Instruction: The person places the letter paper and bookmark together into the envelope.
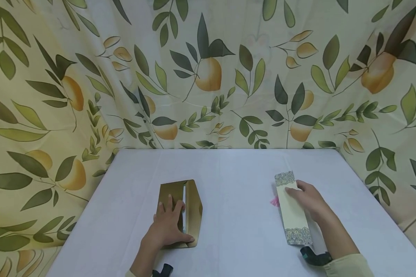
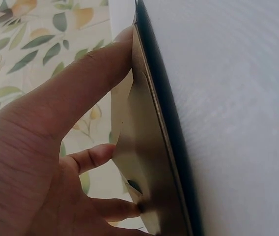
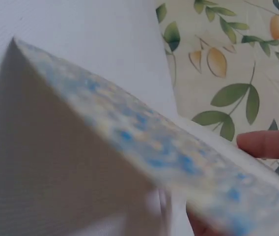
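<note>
Gold paper catches my eye first: an envelope point(image 1: 193, 209) lies on the left half of the white bench point(image 1: 239, 192), its pointed flap folded out rightward and a pale strip point(image 1: 184, 194) showing along the mouth. Over it spreads the left hand point(image 1: 166, 229), fingers fanned across the pocket, thumb stretched to the flap's near edge. Well apart, on the right, the right hand point(image 1: 310, 198) pinches a long cream card point(image 1: 292, 211) by its right edge, thumb on top; a pink tassel point(image 1: 274, 201) pokes from the card's left edge. Between them runs a broad stretch of bench, with more behind, up to the far edge and the leafy curtain point(image 1: 208, 73).
</note>
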`<control>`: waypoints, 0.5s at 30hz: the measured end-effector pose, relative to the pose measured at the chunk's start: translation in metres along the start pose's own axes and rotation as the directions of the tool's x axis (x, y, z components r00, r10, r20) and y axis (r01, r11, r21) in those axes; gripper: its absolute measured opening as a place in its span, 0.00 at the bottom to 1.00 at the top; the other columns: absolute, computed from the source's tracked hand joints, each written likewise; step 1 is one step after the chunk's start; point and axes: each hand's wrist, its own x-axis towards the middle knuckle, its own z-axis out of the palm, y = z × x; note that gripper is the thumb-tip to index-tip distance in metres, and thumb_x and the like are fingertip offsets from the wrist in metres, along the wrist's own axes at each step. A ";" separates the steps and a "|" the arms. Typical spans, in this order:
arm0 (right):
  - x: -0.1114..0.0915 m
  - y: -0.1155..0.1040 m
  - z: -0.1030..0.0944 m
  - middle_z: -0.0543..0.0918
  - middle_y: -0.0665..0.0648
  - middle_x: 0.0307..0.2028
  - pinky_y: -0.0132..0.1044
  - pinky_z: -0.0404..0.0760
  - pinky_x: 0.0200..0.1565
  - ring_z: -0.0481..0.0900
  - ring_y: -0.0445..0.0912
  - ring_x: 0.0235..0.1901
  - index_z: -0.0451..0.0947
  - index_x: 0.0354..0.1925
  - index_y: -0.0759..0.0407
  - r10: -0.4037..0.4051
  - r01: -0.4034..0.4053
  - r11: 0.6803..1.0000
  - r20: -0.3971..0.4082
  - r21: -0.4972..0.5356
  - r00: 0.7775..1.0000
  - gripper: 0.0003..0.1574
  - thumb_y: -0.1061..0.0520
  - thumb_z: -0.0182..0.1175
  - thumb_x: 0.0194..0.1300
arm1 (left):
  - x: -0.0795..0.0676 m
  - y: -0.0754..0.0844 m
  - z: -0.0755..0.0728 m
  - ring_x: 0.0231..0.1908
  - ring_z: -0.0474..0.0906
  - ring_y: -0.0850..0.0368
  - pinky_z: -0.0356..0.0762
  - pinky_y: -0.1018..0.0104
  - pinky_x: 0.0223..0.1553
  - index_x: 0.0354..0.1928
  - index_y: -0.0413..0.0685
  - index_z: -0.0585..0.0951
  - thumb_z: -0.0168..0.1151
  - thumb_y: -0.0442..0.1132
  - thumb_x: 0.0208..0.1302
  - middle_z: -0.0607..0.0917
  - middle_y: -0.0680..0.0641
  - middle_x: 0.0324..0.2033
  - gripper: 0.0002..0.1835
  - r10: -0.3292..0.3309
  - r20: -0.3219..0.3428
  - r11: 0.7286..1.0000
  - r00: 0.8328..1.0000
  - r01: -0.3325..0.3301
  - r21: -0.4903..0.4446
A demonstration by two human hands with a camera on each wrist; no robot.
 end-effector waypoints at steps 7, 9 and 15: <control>-0.002 -0.002 0.004 0.80 0.67 0.54 0.42 0.82 0.41 0.82 0.50 0.43 0.54 0.76 0.73 -0.082 0.061 0.971 0.083 0.229 0.993 0.39 0.50 0.51 0.81 | -0.001 0.001 0.000 0.70 0.47 0.12 0.60 0.17 0.55 0.56 0.57 0.68 0.87 0.63 0.36 0.53 0.23 0.75 0.48 -0.004 0.011 1.000 1.000 0.004 -0.016; -0.002 -0.002 0.005 0.80 0.67 0.54 0.42 0.83 0.42 0.83 0.50 0.43 0.53 0.77 0.72 -0.105 0.075 0.961 0.099 0.267 0.989 0.39 0.50 0.49 0.82 | -0.001 0.001 -0.001 0.70 0.46 0.12 0.59 0.17 0.56 0.56 0.57 0.68 0.87 0.62 0.36 0.53 0.23 0.75 0.48 -0.004 0.013 1.000 1.000 0.005 -0.020; -0.003 -0.002 0.009 0.78 0.67 0.55 0.45 0.85 0.44 0.84 0.49 0.46 0.45 0.79 0.69 -0.193 0.113 0.901 0.152 0.418 0.969 0.41 0.49 0.48 0.84 | -0.002 0.004 -0.003 0.70 0.47 0.13 0.59 0.18 0.56 0.55 0.57 0.68 0.87 0.62 0.36 0.53 0.24 0.76 0.47 -0.002 0.013 1.000 1.000 0.002 -0.022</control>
